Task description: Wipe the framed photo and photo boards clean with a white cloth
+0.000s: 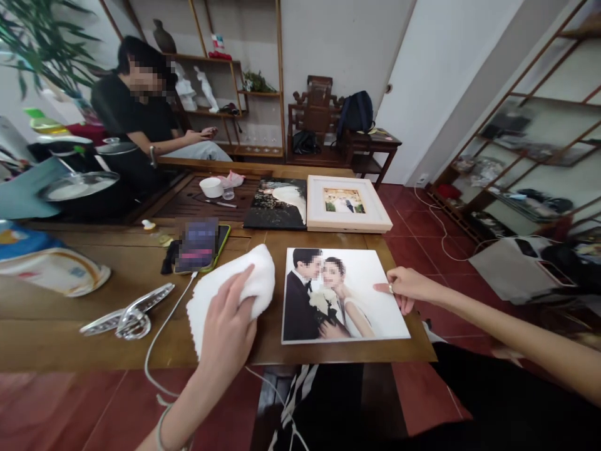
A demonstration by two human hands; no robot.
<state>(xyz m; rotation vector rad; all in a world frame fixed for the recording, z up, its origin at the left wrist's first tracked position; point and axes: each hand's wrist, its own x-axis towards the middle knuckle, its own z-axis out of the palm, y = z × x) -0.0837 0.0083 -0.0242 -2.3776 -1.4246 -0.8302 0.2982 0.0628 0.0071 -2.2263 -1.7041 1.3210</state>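
My left hand (pixel 230 322) is closed on a white cloth (pixel 260 275) resting on the wooden table, just left of a photo panel (pixel 392 316). The panel lies flat near the table's front edge and shows a couple in wedding clothes with white flowers. At its right edge, my right hand (pixel 402 288) has the index finger lying on the print and the other fingers curled at the side, so the edge is pinched between them. A ring sits on one finger. Cloth and panel are apart, with a narrow strip of table between them.
Behind the panel lie a framed photo (pixel 370 188) and a dark photo panel (pixel 263 210). Leftward are a charging phone (pixel 200 244) with its cable, a clear hair clip (pixel 134 319), a blue-white package (pixel 47 263) and a lidded pan (pixel 89 194). A seated person (pixel 136 113) is across the table.
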